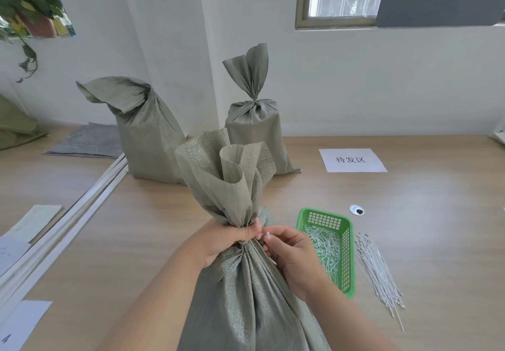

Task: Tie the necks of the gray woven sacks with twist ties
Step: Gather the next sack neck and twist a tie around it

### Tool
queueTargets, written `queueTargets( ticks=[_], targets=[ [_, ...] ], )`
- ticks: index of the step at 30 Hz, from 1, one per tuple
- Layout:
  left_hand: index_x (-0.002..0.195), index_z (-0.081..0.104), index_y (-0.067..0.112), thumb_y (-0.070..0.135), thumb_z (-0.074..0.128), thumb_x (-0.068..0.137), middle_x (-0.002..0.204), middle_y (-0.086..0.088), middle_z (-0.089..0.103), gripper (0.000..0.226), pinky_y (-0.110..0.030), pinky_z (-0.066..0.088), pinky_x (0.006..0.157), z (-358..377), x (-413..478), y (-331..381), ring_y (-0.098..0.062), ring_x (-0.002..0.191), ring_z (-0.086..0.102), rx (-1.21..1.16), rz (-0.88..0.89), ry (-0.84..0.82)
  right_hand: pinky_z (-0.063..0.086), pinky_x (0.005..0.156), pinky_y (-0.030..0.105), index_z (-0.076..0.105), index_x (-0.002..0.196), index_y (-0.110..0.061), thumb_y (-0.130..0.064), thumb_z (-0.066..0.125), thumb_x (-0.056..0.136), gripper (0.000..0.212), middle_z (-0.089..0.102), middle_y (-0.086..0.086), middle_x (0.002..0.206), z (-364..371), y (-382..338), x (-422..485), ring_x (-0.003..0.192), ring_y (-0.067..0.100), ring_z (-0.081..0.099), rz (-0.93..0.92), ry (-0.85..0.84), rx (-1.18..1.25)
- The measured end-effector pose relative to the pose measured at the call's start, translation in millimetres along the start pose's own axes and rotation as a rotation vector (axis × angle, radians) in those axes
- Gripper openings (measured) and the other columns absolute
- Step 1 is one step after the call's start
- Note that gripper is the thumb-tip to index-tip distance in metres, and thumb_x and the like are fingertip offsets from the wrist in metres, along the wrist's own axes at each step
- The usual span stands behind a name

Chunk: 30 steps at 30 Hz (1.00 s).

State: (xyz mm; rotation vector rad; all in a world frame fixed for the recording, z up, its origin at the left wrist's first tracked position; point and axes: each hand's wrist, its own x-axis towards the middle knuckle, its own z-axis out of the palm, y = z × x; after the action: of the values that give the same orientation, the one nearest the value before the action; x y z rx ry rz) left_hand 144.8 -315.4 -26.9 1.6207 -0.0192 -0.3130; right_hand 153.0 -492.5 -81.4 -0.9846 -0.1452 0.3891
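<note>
A gray woven sack (246,290) stands right in front of me, its neck gathered and its top flaring open above. My left hand (226,238) is clenched around that neck. Beside it, my right hand (289,252) pinches the white end of a twist tie (265,232) against the neck. Farther back a second sack (257,132) stands with its neck cinched tight. To its left, a third sack (144,137) has its top folded over loosely. A green basket (347,257) holding short white ties sits to my right.
A bundle of long white ties (379,266) lies right of the basket. A white paper label (352,160) and a small round grommet (356,210) are on the wooden table. White strips (68,219) and papers lie at the left, gray fabric (87,143) behind.
</note>
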Motion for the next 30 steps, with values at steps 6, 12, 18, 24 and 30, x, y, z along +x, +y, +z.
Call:
queueTargets(
  ticks=[6, 12, 18, 24, 30],
  targets=[
    [0.08, 0.068, 0.003, 0.014, 0.068, 0.09, 0.082, -0.012, 0.067, 0.015, -0.029, 0.055, 0.077, 1, -2, 2, -0.023, 0.084, 0.066, -0.089, -0.038, 0.017, 0.049, 0.077, 0.036, 0.076, 0.093, 0.002, -0.006, 0.075, 0.078, 0.017, 0.068, 0.017, 0.077, 5, 4, 3, 0.071, 0.023, 0.06, -0.029, 0.029, 0.028],
    [0.071, 0.067, 0.005, 0.01, 0.07, 0.072, 0.073, -0.01, 0.065, 0.005, -0.031, 0.05, 0.074, 3, 2, 3, -0.02, 0.075, 0.062, -0.002, -0.017, 0.087, 0.048, 0.075, 0.035, 0.078, 0.091, -0.001, 0.003, 0.065, 0.088, 0.014, 0.068, 0.015, 0.074, 11, 6, 3, 0.069, 0.022, 0.058, -0.067, 0.068, -0.008],
    [0.066, 0.066, 0.006, 0.002, 0.064, 0.069, 0.064, -0.008, 0.065, 0.005, -0.026, 0.051, 0.061, 10, 4, 8, -0.016, 0.061, 0.062, -0.027, -0.019, 0.061, 0.049, 0.071, 0.033, 0.079, 0.088, -0.006, 0.005, 0.065, 0.085, 0.018, 0.069, 0.014, 0.072, 12, 4, 3, 0.066, 0.019, 0.059, -0.093, 0.102, -0.037],
    [0.062, 0.066, 0.009, 0.005, 0.065, 0.068, 0.063, -0.006, 0.065, 0.007, -0.024, 0.051, 0.061, 10, 4, 9, -0.015, 0.061, 0.062, 0.001, 0.001, 0.074, 0.05, 0.069, 0.029, 0.08, 0.088, -0.008, 0.009, 0.064, 0.087, 0.023, 0.07, 0.013, 0.073, 11, 3, 5, 0.067, 0.018, 0.06, -0.115, 0.098, -0.098],
    [0.059, 0.067, 0.014, 0.009, 0.069, 0.066, 0.064, -0.002, 0.066, 0.009, -0.022, 0.051, 0.062, 11, 5, 8, -0.012, 0.063, 0.062, 0.04, 0.017, 0.106, 0.051, 0.067, 0.025, 0.08, 0.089, -0.006, 0.009, 0.064, 0.088, 0.022, 0.071, 0.013, 0.075, 9, -1, 4, 0.067, 0.015, 0.059, -0.13, 0.084, -0.173]
  ],
)
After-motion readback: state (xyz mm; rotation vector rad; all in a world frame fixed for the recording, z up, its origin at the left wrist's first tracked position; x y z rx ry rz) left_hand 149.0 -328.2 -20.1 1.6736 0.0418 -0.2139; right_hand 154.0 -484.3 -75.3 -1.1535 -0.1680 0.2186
